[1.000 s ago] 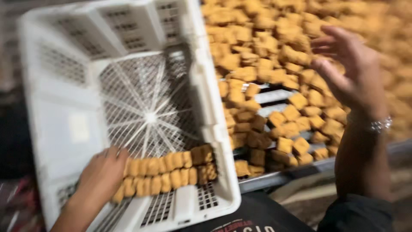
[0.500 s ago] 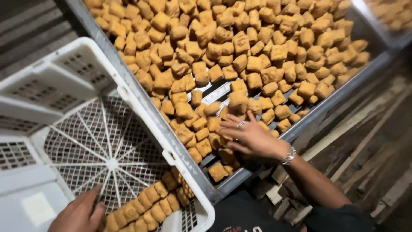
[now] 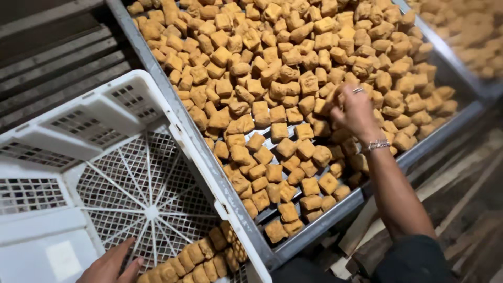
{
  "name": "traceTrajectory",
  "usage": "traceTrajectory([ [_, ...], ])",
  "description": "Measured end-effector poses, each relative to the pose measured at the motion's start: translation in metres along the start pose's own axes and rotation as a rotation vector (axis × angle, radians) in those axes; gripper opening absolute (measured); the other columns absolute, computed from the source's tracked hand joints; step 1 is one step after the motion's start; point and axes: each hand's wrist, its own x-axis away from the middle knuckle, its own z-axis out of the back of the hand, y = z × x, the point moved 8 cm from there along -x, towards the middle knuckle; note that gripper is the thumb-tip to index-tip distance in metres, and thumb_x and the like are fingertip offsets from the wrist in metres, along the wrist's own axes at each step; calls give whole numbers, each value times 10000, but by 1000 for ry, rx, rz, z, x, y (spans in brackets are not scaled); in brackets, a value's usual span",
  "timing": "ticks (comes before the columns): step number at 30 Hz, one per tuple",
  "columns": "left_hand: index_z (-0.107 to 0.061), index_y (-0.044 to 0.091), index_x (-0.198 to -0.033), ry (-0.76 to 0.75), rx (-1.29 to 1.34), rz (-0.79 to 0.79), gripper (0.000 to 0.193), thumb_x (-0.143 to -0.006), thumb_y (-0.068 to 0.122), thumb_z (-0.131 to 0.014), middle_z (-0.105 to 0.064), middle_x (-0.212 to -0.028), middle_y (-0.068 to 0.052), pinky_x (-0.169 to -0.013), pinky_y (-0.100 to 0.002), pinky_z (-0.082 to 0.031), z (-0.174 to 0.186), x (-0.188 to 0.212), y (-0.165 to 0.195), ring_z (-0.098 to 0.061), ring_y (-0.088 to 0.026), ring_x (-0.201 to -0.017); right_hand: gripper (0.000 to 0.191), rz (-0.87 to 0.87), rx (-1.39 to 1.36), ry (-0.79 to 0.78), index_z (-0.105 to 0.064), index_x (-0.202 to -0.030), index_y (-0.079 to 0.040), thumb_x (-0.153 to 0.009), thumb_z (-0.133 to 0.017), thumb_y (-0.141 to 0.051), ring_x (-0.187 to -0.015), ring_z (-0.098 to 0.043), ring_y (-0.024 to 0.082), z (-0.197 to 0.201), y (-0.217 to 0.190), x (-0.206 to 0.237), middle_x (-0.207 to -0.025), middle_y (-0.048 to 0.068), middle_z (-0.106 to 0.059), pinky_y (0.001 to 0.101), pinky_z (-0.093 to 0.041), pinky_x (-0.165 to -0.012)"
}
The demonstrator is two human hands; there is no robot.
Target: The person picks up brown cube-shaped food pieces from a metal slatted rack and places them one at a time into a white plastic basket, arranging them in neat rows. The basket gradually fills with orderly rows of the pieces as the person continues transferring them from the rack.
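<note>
At the near left, the left hand (image 3: 111, 265) lies flat inside a white plastic crate (image 3: 78, 157), fingers spread and holding nothing, its fingertips just beside two short rows of golden-brown fried cubes (image 3: 196, 257) lined up along the crate's near wall. The crate is a lattice type, tilted toward the person, its meshed floor mostly bare.

To the right of the crate runs the rim of a long metal tray (image 3: 209, 173), heaped with many more of the same cubes (image 3: 272, 78). They lie thick at the far end and thin out to a single layer near the close corner, where the tray's slatted bottom shows through.

Further right, the right hand (image 3: 356, 112), with a ring and a bracelet, is curled down over the pile in the middle of the tray. It looks closed around a few cubes, though its back hides the fingertips.

The cubes look light, dry-skinned and a bit spongy, likely to crush if squeezed; a loose grip on the flat sides would suit them.

At the far right, another tray of cubes (image 3: 471, 31) is blurred.
</note>
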Motion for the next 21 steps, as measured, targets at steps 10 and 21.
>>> traceTrajectory([
  [10,-464,149,-1521,24,8,-4,791,-856,521,-677,-600,-1381,-203,-1126,-401,-465,-4,-1,-17,-576,-318,-1336,344,-42,-154,69,-557,-1141,-56,-937,-812,-166,-969,-667,334,-6,-33,-25,-1080,168,-633,454,-555,-854],
  [21,-449,185,-1540,9,61,71,790,-856,526,-650,-575,-1425,-165,-1114,-402,-476,5,25,-13,-578,-291,-1338,648,-30,-64,65,-504,-1316,-52,-785,-873,-86,-1062,-621,434,-31,-41,-64,-1194,225,-591,512,-535,-900],
])
